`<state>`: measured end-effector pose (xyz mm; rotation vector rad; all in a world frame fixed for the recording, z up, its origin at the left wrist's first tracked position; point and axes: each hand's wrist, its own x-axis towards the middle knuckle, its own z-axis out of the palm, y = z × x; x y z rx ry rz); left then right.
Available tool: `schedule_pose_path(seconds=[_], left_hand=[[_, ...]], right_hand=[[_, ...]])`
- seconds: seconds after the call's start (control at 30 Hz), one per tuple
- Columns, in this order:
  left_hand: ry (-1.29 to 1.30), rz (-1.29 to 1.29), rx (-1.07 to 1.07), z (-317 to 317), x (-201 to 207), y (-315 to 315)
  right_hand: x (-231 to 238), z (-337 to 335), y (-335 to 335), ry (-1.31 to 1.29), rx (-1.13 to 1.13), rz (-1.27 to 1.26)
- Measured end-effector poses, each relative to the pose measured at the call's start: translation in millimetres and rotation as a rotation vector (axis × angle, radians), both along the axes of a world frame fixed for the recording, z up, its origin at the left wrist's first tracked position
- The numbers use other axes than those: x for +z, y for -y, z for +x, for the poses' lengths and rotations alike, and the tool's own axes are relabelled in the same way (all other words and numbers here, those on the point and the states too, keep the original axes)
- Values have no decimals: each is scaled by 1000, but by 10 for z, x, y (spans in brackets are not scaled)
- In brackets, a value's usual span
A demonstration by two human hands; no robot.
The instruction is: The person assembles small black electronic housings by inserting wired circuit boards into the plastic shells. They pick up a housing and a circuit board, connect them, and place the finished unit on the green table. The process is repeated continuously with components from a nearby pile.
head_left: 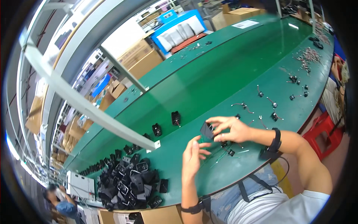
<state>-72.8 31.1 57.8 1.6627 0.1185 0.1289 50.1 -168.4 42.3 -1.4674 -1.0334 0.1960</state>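
A small black plastic housing (206, 131) is tilted between the thumb and fingers of my right hand (235, 130), above the green table. My left hand (192, 156) is just left of and below it, with fingers apart and nothing visible in them. On the table below my hands lie thin greenish strips (222, 158) and a small black part (231, 152). More small black parts with wires (274, 116) are scattered to the right. A big heap of black housings (128, 183) sits at the left.
A green conveyor belt (209, 80) runs along the worktable, with several black housings (157, 129) standing in a row on it. A grey metal post (93, 108) slants across the left. Wire bundles (309, 56) lie far right; a red stool (321, 136) stands below. People sit at both ends.
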Motion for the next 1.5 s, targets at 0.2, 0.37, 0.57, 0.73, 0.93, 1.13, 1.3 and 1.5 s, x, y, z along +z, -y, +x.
schedule_pose_path(seconds=[0.2,0.37,0.57,0.73,0.93,1.13,1.3,1.5], left_hand=[[110,1143,434,-1176,135,-735],[-193,1552,434,-1472,-287,-1065],[-311,1568,424,-1562,-269,-961],[-238,1589,443,-1505,-330,-1028],[-354,1501,273,-1407,-106,-857],[-87,1185,201,-998,-74,-580],[-138,107,12,-291,-119,-251],[-128,-360,-208,390,-83,-12]], right_hand=[[12,785,-656,409,-150,-377],[-243,1274,-1234,704,-289,-761],[-250,1321,-1371,689,-262,-904],[-93,1175,-779,611,-110,-593],[196,382,211,430,213,-713],[-131,98,113,486,132,-761],[-194,204,70,337,186,-716],[-130,162,118,145,77,-490]])
